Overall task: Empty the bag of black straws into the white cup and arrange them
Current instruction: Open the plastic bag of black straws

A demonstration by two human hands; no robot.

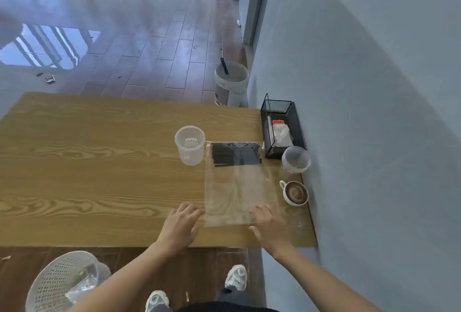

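A clear plastic bag (238, 192) lies flat on the wooden table (99, 162), with a bundle of black straws (235, 154) bunched at its far end. The translucent white cup (190, 144) stands upright and empty just left of the straws. My left hand (180, 224) hovers or rests on the table beside the bag's near left corner, fingers relaxed, holding nothing. My right hand (268, 228) is spread over the bag's near right corner, fingertips touching or just above the plastic.
A black mesh organiser (282, 129) with tissues stands against the wall. Near it are a clear lidded cup (296, 159) and a coffee cup (295, 193). A white perforated basket (59, 284) sits on the floor at the lower left, a paint bucket (230, 82) behind the table.
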